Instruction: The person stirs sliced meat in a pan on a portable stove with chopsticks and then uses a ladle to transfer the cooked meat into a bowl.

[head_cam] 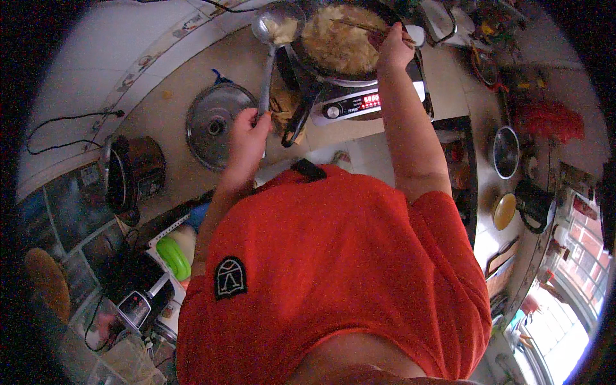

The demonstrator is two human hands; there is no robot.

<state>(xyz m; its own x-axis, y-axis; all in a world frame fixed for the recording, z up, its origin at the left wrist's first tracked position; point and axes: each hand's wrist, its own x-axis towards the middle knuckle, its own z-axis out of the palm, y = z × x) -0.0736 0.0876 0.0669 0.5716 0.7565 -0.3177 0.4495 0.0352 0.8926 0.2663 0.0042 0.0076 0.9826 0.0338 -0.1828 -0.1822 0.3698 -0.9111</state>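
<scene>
My left hand [251, 127] grips the handle of a large metal ladle [278, 25]. Some pale food lies in the ladle's bowl, which is at the left rim of a dark wok [315, 67]. Pale brown food in liquid [341, 41] fills much of the wok. With my right hand [397, 48] I hold a pair of chopsticks [358, 25] whose far ends reach over the food. The wok stands on an induction cooker [346, 107] with a knob and a lit red display. Its long black handle [299, 120] points towards me.
A round metal lid [221, 103] lies on the counter left of the cooker. Farther left stands a dark rice cooker or pot [144, 168]. A metal bowl [506, 152] and a yellow dish [504, 211] are on the right counter. A cable [72, 115] runs along the left wall.
</scene>
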